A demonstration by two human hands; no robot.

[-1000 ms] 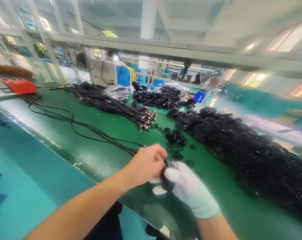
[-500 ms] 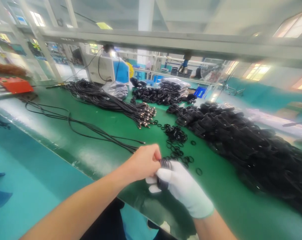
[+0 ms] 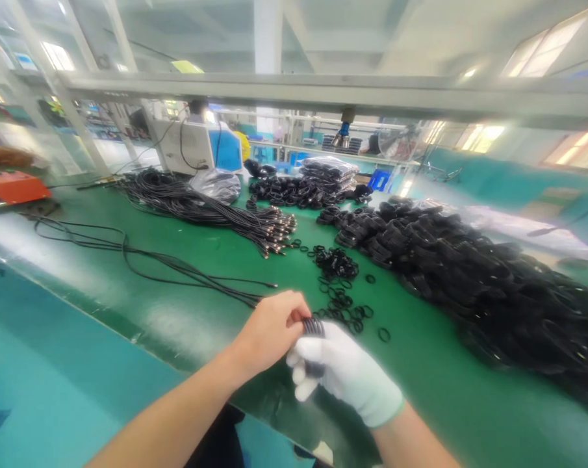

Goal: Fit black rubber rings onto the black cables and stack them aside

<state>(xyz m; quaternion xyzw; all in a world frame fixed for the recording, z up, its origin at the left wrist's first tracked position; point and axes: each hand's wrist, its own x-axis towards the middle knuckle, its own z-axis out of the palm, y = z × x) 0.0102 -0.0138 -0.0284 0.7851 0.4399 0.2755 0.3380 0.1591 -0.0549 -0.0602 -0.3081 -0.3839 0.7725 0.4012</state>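
Note:
My right hand [image 3: 345, 367], in a white glove, is closed around a small coil of black cable [image 3: 314, 327], its loops stacked side by side. My bare left hand [image 3: 274, 328] meets it from the left, thumb and fingers pinched at the coil's upper edge; the exact grip is partly hidden. Just beyond the hands, small black rings [image 3: 336, 262] lie in a heap, with several scattered closer. A few long loose black cables [image 3: 177, 263] stretch across the green table [image 3: 177, 325] towards my left hand.
A bundle of black cables with metal ends [image 3: 225, 214] lies further back. Dark coiled pieces form a large pile [image 3: 420, 253] on the right. Behind stand a white and blue machine [image 3: 191, 146] and plastic-wrapped packs [image 3: 330, 167]. An orange box [image 3: 13, 186] sits far left; a beam [image 3: 294, 88] crosses above.
The view has shifted slightly, and both hands sit a little lower in it. They stay together at the coil, with my left fingers still pinched at its upper edge.

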